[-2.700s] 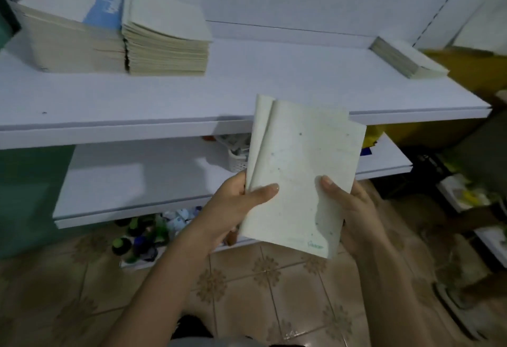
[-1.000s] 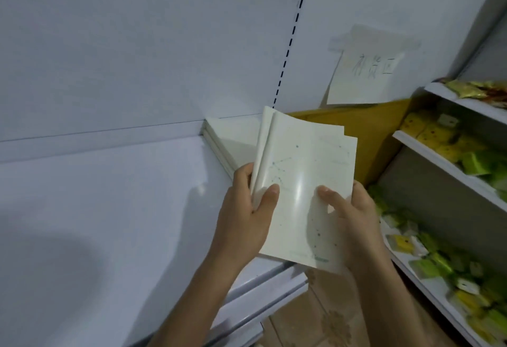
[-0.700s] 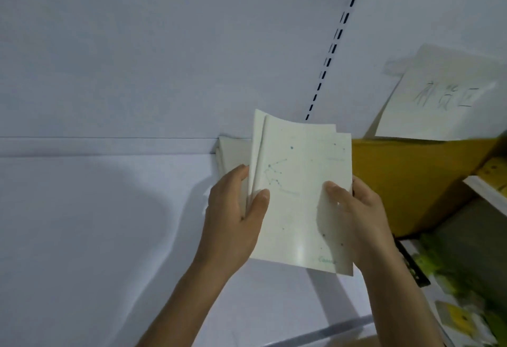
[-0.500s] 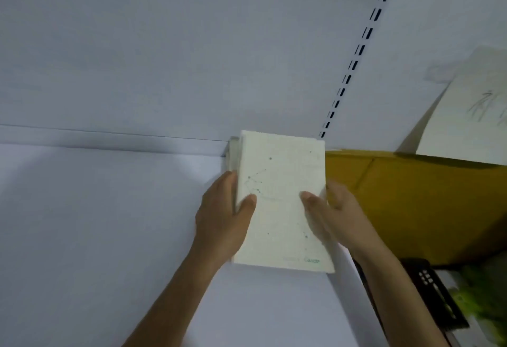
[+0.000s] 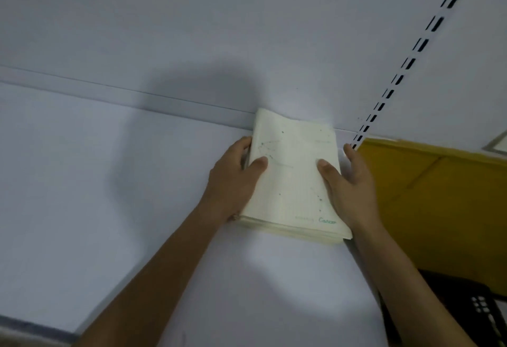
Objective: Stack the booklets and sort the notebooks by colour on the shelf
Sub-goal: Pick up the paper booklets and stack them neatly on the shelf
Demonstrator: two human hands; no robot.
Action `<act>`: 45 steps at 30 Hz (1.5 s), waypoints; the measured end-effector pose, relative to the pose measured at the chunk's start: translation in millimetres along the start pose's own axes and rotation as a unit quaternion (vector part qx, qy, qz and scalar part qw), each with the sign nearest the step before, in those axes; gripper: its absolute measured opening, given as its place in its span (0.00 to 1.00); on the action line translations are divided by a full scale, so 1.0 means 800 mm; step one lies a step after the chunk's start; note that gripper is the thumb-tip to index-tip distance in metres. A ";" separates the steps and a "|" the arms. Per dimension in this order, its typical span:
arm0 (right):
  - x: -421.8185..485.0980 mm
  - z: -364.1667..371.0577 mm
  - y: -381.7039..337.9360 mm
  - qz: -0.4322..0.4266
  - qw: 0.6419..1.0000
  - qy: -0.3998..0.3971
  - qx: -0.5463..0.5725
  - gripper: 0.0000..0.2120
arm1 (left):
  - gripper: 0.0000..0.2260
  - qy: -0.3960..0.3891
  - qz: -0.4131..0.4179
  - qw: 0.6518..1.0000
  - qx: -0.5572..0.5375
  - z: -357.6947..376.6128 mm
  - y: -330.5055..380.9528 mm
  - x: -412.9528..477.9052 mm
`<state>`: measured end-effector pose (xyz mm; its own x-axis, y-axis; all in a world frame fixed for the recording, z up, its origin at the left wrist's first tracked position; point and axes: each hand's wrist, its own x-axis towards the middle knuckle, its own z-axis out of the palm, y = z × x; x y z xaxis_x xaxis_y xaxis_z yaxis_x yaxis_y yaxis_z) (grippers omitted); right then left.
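Booklets (image 5: 293, 182): one cream stack lying flat on the white shelf (image 5: 109, 195), 1 o'clock of centre, back edge at the rear wall. Both grasp it: left hand (image 5: 233, 184) at its 9 o'clock side, right hand (image 5: 351, 190) at 3, thumbs on the cover. Likely squaring the pile; next, release evenly. Individual booklets uncountable.

top booklet (image 5: 293, 182) cover | teal script, lower right: "Cancer" | small grey print beside: illegible
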<state>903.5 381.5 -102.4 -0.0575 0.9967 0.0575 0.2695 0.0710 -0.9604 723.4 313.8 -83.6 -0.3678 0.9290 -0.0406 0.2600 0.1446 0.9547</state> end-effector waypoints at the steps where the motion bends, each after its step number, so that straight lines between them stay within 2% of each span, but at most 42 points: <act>1: 0.002 0.002 -0.002 -0.008 1.000 -0.014 0.023 0.19 | 0.18 -0.003 -0.002 1.000 -0.008 -0.001 0.000 0.004; 3: 0.003 0.003 -0.003 -0.019 0.999 -0.028 0.041 0.11 | 0.16 -0.010 -0.008 0.999 -0.036 -0.001 -0.003 0.008; 7: 0.006 0.004 0.004 -0.009 0.999 -0.014 0.034 0.11 | 0.16 0.001 0.005 0.996 -0.088 0.004 -0.010 0.008; 12: 0.008 0.006 0.001 -0.003 1.000 -0.002 0.022 0.11 | 0.14 -0.004 0.022 0.995 -0.098 0.004 -0.009 0.010; 16: 0.006 0.004 -0.005 0.009 1.000 -0.019 0.017 0.19 | 0.09 0.051 0.027 0.995 -0.081 0.006 -0.007 0.008; 18: -0.004 -0.008 -0.008 0.033 0.996 -0.044 0.069 0.27 | 0.06 0.076 0.014 0.995 -0.067 0.002 -0.006 0.005; 19: -0.013 -0.016 -0.008 0.052 0.991 -0.056 0.111 0.33 | 0.07 0.076 0.008 0.995 -0.069 -0.003 -0.006 0.001; 21: -0.039 -0.037 -0.005 0.034 0.987 -0.074 0.138 0.42 | 0.19 0.051 0.035 0.997 -0.043 -0.019 -0.008 -0.018; 23: -0.072 -0.050 -0.001 -0.035 0.992 -0.094 0.077 0.44 | 0.31 0.005 0.097 0.995 0.038 -0.034 -0.015 -0.049; 25: -0.097 -0.051 0.002 -0.097 0.988 -0.121 0.017 0.36 | 0.36 -0.019 0.138 0.984 0.108 -0.040 -0.024 -0.075; 27: -0.111 -0.047 0.011 -0.119 0.986 -0.121 0.001 0.32 | 0.34 0.001 0.160 0.979 0.128 -0.037 -0.034 -0.089; 31: -0.109 -0.045 0.014 -0.083 0.994 -0.073 0.008 0.40 | 0.27 0.041 0.159 0.979 0.124 -0.036 -0.029 -0.092; 34: -0.109 -0.043 0.012 -0.094 0.990 -0.103 -0.010 0.35 | 0.27 0.034 0.163 0.977 0.133 -0.036 -0.030 -0.092; 38: -0.103 -0.042 0.017 -0.147 0.973 -0.122 -0.127 0.36 | 0.26 0.042 0.175 0.972 0.151 -0.032 -0.030 -0.090; 41: -0.099 -0.040 0.022 -0.148 0.965 -0.132 -0.172 0.36 | 0.27 0.046 0.163 0.975 0.142 -0.032 -0.033 -0.089; 45: -0.096 -0.041 0.024 -0.139 0.968 -0.143 -0.150 0.38 | 0.30 0.043 0.160 0.975 0.146 -0.031 -0.029 -0.090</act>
<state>944.7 307.5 -116.0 -0.4200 0.8886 0.1841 0.4692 0.3863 -0.7941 721.8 235.6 -95.6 -0.2970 0.9123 0.2819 0.6116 -0.0450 0.7899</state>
